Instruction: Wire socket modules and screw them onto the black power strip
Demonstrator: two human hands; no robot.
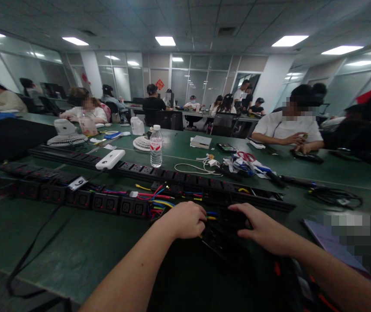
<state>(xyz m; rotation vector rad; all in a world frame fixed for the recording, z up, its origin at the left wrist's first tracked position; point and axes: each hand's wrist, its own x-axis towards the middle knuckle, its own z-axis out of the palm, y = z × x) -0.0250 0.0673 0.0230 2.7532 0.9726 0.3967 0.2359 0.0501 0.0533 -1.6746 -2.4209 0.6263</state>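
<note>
My left hand (187, 220) is closed, its fingers curled down among the coloured wires (161, 203) at the end of a row of black socket modules (107, 201). What those fingers hold is hidden. My right hand (265, 227) has thumb and fingers around the right end of a dark block (230, 218), which looks like another black module. Blue and yellow wires (211, 216) run between the two hands. Beneath them lies a dark piece (217, 242) too dim to make out. Behind stands a long black power strip (172, 175) with many sockets.
A water bottle (156, 147) and a white power bank (110, 159) stand by the strip. Red-handled scissors (246, 157), a white cable (198, 168) and a black cable coil (337, 197) lie on the green table (107, 251). A person (289, 125) works across the table.
</note>
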